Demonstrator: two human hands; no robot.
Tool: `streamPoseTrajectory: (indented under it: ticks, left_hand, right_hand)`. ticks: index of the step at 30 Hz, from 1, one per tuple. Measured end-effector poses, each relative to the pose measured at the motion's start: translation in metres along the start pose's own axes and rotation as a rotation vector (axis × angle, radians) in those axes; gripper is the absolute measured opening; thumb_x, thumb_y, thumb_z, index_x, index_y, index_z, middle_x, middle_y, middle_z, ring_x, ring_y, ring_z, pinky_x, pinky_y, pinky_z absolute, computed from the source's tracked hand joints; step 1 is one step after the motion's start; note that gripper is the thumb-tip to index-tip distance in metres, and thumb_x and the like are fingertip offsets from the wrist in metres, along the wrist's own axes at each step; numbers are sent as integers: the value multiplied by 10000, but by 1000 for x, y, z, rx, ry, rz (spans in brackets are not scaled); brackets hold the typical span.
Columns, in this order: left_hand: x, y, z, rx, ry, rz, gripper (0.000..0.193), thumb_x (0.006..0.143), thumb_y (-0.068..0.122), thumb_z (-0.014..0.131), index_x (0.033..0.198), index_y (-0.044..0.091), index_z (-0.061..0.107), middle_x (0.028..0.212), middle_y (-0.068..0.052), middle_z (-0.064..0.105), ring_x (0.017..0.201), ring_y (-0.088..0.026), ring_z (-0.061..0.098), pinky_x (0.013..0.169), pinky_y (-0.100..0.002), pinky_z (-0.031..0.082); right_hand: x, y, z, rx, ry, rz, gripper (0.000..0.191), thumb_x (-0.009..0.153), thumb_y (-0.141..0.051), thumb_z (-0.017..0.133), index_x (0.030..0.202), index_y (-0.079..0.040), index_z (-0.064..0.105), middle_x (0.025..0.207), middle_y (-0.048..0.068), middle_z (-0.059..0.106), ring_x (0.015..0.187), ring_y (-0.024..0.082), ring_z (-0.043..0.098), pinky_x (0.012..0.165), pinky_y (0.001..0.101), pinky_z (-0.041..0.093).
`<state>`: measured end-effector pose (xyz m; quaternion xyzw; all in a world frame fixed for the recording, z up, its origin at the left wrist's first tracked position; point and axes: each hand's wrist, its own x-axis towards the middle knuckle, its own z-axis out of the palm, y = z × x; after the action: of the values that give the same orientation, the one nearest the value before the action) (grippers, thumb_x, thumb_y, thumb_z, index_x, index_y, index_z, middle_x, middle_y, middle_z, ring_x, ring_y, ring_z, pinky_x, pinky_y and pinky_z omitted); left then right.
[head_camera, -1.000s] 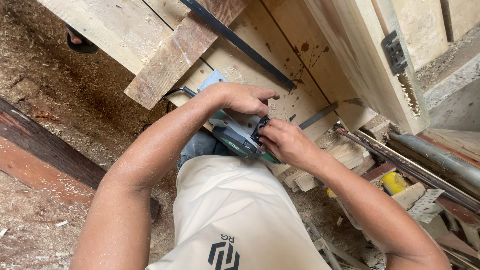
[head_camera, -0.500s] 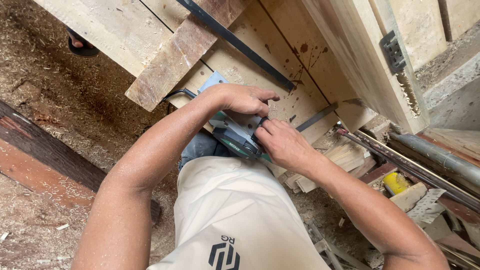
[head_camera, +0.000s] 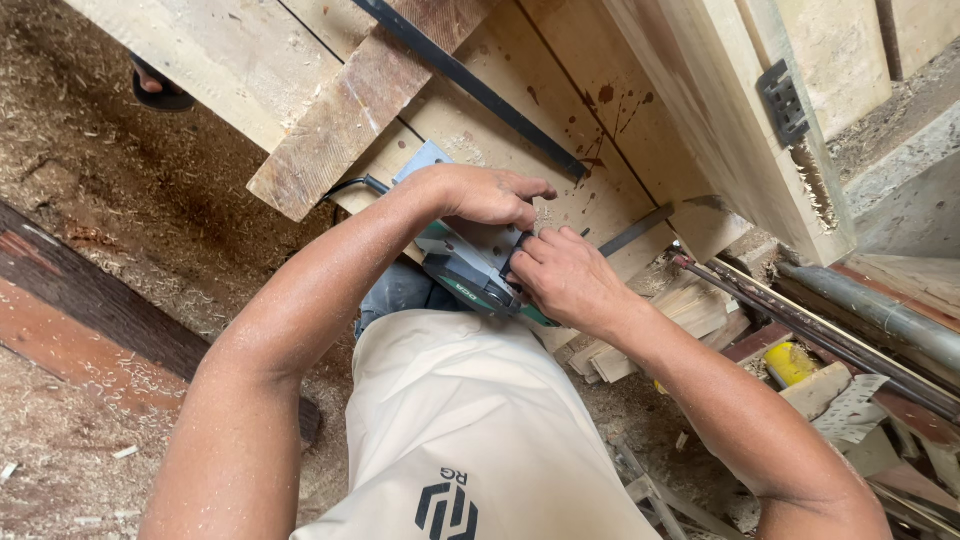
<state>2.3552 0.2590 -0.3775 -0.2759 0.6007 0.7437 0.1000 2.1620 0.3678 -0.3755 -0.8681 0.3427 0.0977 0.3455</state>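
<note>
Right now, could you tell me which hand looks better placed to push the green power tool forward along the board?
Probably the right hand: it grips the rear of the green power tool, while the left hand only rests over its front.

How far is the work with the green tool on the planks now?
Done: sawdust floor shows earlier cutting. In hand: left hand and right hand grip the green power tool on the pale wooden plank. Left: cannot tell; no finished pass is visible.
</note>
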Motion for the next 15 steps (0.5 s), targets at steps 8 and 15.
streamPoseTrajectory:
  ticks: [8, 15]
  left_hand:
    - [6, -6, 1, 32, 12, 45, 788, 824, 388, 579, 1530, 86, 400, 1566, -174, 452, 1433, -297, 446, 1153, -347, 349]
    - [6, -6, 1, 246, 40, 200, 695, 816, 378, 602, 1466, 161, 489, 1585, -185, 467, 1441, -313, 462, 1164, -337, 361]
  right_hand:
    - [5, 5, -16, 106, -49, 184, 275, 1017, -321, 607, 899, -75, 646, 885, 108, 640, 890, 304, 619, 861, 458, 475]
    - [0, 4, -23, 169, -4, -33, 215, 828, -140, 703, 1026, -60, 680, 945, 114, 635, 938, 320, 605, 830, 453, 482]
